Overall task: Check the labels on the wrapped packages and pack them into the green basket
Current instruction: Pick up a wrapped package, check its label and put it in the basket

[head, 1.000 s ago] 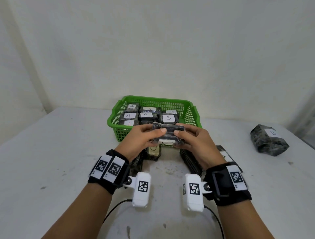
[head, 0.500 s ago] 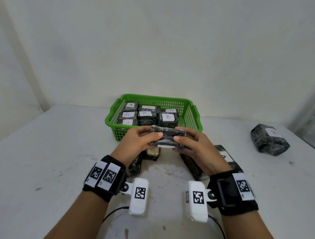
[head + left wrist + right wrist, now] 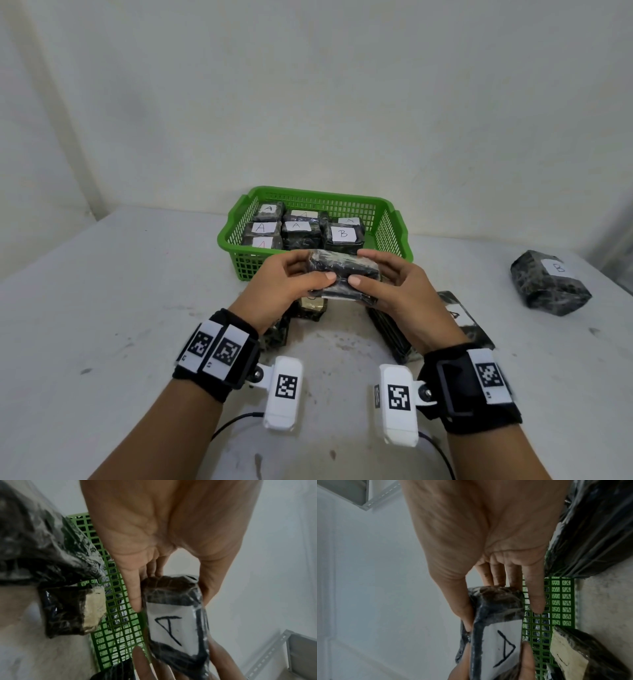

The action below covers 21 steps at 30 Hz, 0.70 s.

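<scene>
Both hands hold one dark wrapped package (image 3: 342, 272) just in front of the green basket (image 3: 239, 260). My left hand (image 3: 291, 277) grips its left end and my right hand (image 3: 387, 281) its right end, thumbs on the near side. Its white label faces down and away from the head view; the wrist views show an "A" on the label (image 3: 169, 626) (image 3: 503, 651). The basket holds several wrapped packages, most labelled A (image 3: 262, 227) and one labelled B (image 3: 343, 234).
A loose package labelled B (image 3: 548, 282) lies at the right on the white table (image 3: 102, 308). More wrapped packages lie under my hands: one with a tan label (image 3: 311, 306), one by my left wrist (image 3: 275, 334), a flat one by my right wrist (image 3: 394, 329).
The held package has risen slightly and turned, so its white label that showed at the near bottom edge is now hidden from the head view. Both hands kept their hold.
</scene>
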Motion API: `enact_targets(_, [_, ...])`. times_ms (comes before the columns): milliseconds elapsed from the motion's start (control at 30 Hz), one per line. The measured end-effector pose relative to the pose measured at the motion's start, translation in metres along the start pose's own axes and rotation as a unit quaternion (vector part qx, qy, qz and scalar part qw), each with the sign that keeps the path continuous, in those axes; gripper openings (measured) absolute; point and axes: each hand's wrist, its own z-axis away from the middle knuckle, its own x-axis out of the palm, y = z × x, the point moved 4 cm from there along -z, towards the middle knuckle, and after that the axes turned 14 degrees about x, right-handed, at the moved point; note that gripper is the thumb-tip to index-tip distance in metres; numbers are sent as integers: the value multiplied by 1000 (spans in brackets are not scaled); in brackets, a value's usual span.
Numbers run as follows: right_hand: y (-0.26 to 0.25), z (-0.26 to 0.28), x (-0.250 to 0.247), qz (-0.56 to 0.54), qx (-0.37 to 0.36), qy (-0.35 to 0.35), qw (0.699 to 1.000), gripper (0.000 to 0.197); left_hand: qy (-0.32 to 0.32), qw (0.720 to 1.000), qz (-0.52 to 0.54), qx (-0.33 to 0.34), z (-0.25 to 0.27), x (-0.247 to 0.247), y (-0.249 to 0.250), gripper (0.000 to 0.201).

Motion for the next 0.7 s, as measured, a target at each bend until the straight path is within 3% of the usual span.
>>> enact_targets(100, [2, 3, 3, -28, 41, -22, 999, 60, 8, 999, -31, 39, 0, -3, 5, 50])
enact_targets(233, [1, 4, 1, -50, 81, -22, 995, 56, -51, 993, -73, 76, 1, -2, 7, 65])
enact_targets(333, [1, 3, 0, -65, 77, -23, 995, 46, -69, 993, -61, 73, 3, 3, 7, 72])
enact_targets(433, [2, 1, -5, -80, 43, 8, 996, 36, -81, 996, -34, 29, 4, 8, 6, 76])
enact_targets(600, [4, -2, -5, -44, 33, 13, 998, 41, 6, 999, -44, -6, 3, 2, 0, 29])
enact_targets(700, [6, -3, -1, -42, 33, -2, 999, 45, -2, 998, -65, 17, 3, 1, 2, 28])
